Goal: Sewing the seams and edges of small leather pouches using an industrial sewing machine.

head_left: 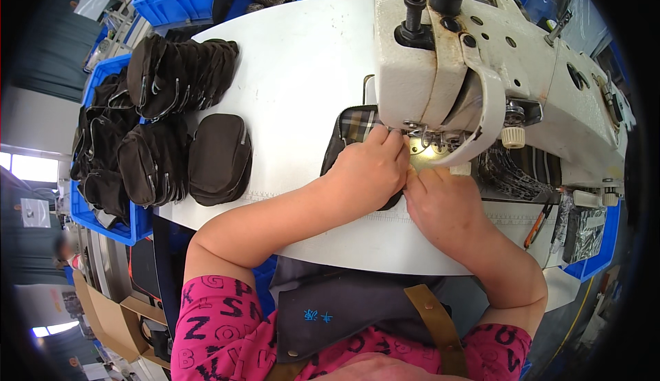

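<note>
Under the needle area of a white sewing machine (419,64) lies a dark pouch (354,121) with a zipper edge and brown plaid lining. My left hand (371,164) has its curled fingers on this pouch just left of the needle, gripping it. My right hand (443,202) is closed at the pouch's right edge, below the lit needle plate, with its fingertips beside those of the left; what exactly it pinches is hidden.
Piles of dark pouches (155,161) and a single pouch (218,157) sit on the white table (289,58) at left, beside a blue bin (103,223). At right are plaid fabric pieces (522,175) and an orange-handled tool (536,226). A distant person (69,257) shows at far left.
</note>
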The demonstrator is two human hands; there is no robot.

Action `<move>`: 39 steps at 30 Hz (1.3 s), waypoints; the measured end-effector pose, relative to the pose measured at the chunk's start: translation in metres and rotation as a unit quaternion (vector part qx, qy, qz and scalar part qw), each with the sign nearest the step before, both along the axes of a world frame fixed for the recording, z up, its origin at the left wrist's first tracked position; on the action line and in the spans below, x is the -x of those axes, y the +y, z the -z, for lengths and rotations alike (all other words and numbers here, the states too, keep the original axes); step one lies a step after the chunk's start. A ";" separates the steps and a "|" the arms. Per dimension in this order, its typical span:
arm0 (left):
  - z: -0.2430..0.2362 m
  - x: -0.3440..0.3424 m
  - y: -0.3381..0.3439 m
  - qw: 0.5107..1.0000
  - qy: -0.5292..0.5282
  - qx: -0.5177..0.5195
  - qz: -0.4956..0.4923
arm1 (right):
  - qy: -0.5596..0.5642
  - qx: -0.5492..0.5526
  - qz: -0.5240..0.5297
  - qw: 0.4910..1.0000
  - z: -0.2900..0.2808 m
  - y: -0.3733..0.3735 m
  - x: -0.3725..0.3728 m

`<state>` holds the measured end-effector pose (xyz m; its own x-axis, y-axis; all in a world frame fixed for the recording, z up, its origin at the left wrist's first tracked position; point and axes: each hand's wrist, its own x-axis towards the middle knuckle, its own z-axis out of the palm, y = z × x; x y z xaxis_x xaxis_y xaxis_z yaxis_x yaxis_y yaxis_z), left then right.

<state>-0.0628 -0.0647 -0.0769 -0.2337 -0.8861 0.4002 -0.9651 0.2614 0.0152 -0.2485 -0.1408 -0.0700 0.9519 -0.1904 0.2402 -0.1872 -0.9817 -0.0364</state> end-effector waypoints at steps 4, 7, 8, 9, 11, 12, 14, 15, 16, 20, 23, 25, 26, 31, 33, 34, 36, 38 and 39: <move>-0.005 0.000 0.003 0.999 0.015 -0.031 -0.011 | 0.012 0.012 0.004 1.000 -0.002 -0.002 0.001; -0.014 -0.010 0.010 0.997 0.062 -0.047 0.008 | -0.007 0.014 0.002 1.000 -0.008 -0.004 0.001; -0.021 -0.014 0.013 0.991 0.098 -0.088 0.018 | -0.005 0.014 0.005 1.000 -0.007 -0.004 0.001; -0.028 -0.017 0.015 0.982 0.132 -0.129 0.029 | -0.013 0.009 0.006 1.000 -0.007 -0.005 0.001; -0.036 -0.020 0.020 0.976 0.143 -0.160 0.033 | -0.020 0.004 0.009 1.000 -0.007 -0.004 0.001; -0.037 -0.020 0.022 0.970 0.152 -0.190 0.032 | -0.018 -0.001 0.011 1.000 -0.008 -0.003 0.001; -0.031 -0.015 0.024 0.978 0.115 -0.167 0.037 | -0.016 -0.005 0.012 1.000 -0.008 -0.002 0.001; -0.029 -0.012 0.025 0.986 0.078 -0.144 0.040 | -0.002 -0.004 0.012 1.000 -0.007 -0.002 0.001; -0.028 -0.009 0.026 0.986 0.078 -0.143 0.039 | 0.012 -0.004 0.011 1.000 -0.007 -0.002 0.002; -0.029 -0.007 0.028 0.990 0.046 -0.132 0.021 | -0.004 0.000 0.005 1.000 -0.007 -0.005 0.002; -0.042 -0.009 0.029 0.984 0.091 -0.150 0.037 | -0.016 -0.015 0.007 1.000 -0.009 -0.008 0.001; -0.042 -0.013 0.028 0.978 0.106 -0.169 0.052 | -0.031 -0.047 0.006 0.998 -0.006 -0.009 0.000; -0.040 -0.017 0.027 0.980 0.070 -0.168 0.076 | -0.032 -0.046 0.009 0.998 -0.006 -0.011 -0.001; -0.045 -0.024 0.025 0.984 0.078 -0.132 0.089 | -0.069 -0.044 0.008 0.997 -0.008 -0.015 -0.007; -0.050 -0.025 0.025 0.976 0.155 -0.142 0.059 | -0.106 -0.053 0.013 0.993 -0.004 -0.018 -0.008; -0.050 -0.025 0.024 0.976 0.155 -0.141 0.061 | -0.110 -0.030 0.012 0.993 0.001 -0.021 -0.008; -0.051 -0.026 0.024 0.976 0.160 -0.126 0.078 | -0.114 -0.006 0.012 0.993 0.006 -0.023 -0.010; -0.054 -0.028 0.023 0.974 0.159 -0.141 0.082 | -0.114 -0.035 -0.009 0.993 0.009 -0.024 -0.012; -0.054 -0.029 0.023 0.971 0.158 -0.158 0.084 | -0.114 -0.034 -0.010 0.993 0.009 -0.025 -0.012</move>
